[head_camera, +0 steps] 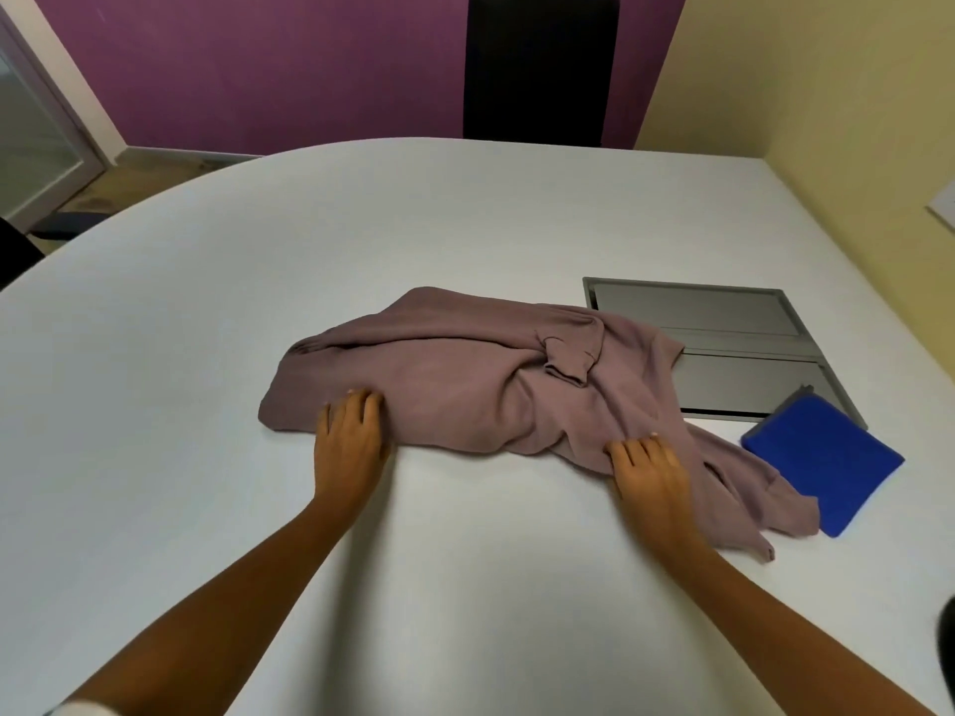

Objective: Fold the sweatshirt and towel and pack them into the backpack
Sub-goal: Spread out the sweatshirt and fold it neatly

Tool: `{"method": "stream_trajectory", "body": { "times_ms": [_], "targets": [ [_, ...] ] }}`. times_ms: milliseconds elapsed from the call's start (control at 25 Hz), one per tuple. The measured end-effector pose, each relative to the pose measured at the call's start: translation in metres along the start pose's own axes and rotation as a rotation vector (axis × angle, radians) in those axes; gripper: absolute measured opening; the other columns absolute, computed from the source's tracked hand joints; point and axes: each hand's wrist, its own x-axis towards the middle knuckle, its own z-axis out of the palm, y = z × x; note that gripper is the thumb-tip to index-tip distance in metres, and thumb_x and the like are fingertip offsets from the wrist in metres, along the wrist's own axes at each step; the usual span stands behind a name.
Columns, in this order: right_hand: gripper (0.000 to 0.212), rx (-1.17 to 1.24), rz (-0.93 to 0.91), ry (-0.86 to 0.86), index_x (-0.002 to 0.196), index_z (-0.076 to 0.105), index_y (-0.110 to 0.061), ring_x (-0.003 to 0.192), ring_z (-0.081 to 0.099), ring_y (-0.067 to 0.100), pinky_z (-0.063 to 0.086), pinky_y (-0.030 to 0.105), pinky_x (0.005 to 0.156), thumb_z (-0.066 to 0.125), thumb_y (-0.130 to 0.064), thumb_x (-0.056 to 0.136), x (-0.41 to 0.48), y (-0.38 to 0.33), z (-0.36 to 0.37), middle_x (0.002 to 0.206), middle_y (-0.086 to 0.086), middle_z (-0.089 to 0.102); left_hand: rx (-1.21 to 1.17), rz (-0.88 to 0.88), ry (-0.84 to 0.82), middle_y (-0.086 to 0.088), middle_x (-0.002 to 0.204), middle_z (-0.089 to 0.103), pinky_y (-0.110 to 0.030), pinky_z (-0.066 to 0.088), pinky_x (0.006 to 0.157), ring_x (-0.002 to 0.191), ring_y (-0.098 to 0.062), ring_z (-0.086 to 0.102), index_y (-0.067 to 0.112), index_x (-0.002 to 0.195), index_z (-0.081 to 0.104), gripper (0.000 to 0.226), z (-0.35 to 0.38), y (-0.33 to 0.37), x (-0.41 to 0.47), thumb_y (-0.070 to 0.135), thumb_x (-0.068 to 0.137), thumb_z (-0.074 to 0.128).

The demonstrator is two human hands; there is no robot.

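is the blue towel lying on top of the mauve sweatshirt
No, the flat blue towel lies on the white table to the right of the crumpled mauve sweatshirt, not on top of it.

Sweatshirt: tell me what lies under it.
The sweatshirt lies on the white table, its far right part over the grey panel's left edge. The left hand and right hand rest on its near edge. Anything else beneath is hidden.

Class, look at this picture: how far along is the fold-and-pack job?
Done: the blue towel looks folded flat. In hand: left hand and right hand touch the crumpled sweatshirt at its near edge. Still to do: folding it, packing both; no backpack shows.
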Motion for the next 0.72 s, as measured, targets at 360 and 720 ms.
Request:
{"method": "stream_trajectory", "body": {
  "times_ms": [360, 720],
  "targets": [
    [0.020, 0.360, 0.305, -0.016, 0.111, 0.057, -0.005, 0.072, 0.060, 0.034, 0.037, 0.030, 0.062, 0.057, -0.015, 0.094, 0.116, 0.059, -0.060, 0.086, 0.018, 0.066, 0.017, -0.102, 0.264, -0.010, 0.063, 0.058, -0.035, 0.022, 0.065, 0.053, -0.030, 0.048, 0.008, 0.074, 0.056, 0.014, -0.051, 0.002, 0.091, 0.008, 0.087, 0.049],
    [0.010, -0.041, -0.316, 0.153, 0.097, 0.055, 0.001, 0.067, 0.060, 0.036, 0.051, 0.041, 0.060, 0.050, 0.005, 0.089, 0.086, 0.037, 0.011, 0.082, 0.022, 0.062, -0.128, 0.521, 0.357, -0.010, 0.085, 0.060, -0.039, 0.040, 0.062, 0.074, -0.032, 0.055, 0.011, 0.086, 0.059, 0.002, -0.014, 0.051, 0.073, 0.009, 0.086, 0.061]
  ]
}}
